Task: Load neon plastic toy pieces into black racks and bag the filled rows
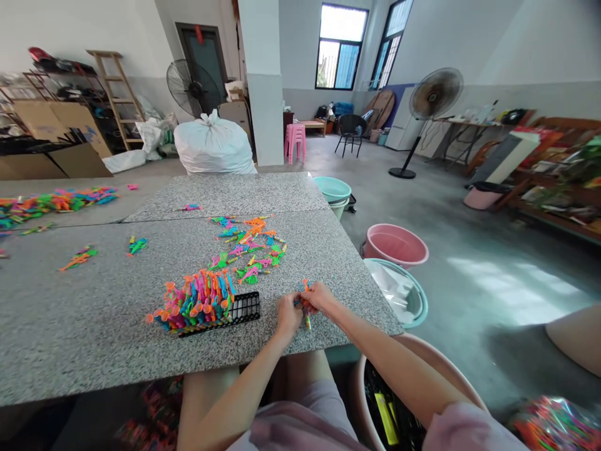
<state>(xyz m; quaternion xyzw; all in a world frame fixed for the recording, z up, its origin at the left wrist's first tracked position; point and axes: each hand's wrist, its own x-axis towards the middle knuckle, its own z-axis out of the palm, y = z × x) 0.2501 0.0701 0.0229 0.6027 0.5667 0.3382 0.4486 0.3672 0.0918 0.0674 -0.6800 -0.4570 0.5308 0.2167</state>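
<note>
My left hand (pixel 289 314) and my right hand (pixel 320 295) meet just above the table's front edge, fingers closed around a small plastic toy (pixel 308 322). Orange, blue and yellow-green parts of it stick out between the fingers; its exact shape is hidden. To the left stands a black plastic rack (pixel 246 307), packed with upright colourful toys (pixel 197 300) with cup-like orange ends. Its right end holds no toys. Beyond the rack and my hands lies a loose pile of similar toys (pixel 253 244) in pink, green, blue and orange.
The speckled stone table (pixel 323 250) ends close to my lap. More toys (pixel 61 203) are heaped at far left. At the right edge stand a pink tub (pixel 397 244), a teal tub (pixel 420 300) with plastic sheeting, and a large bin (pixel 451 357). A white sack (pixel 213 144) sits behind.
</note>
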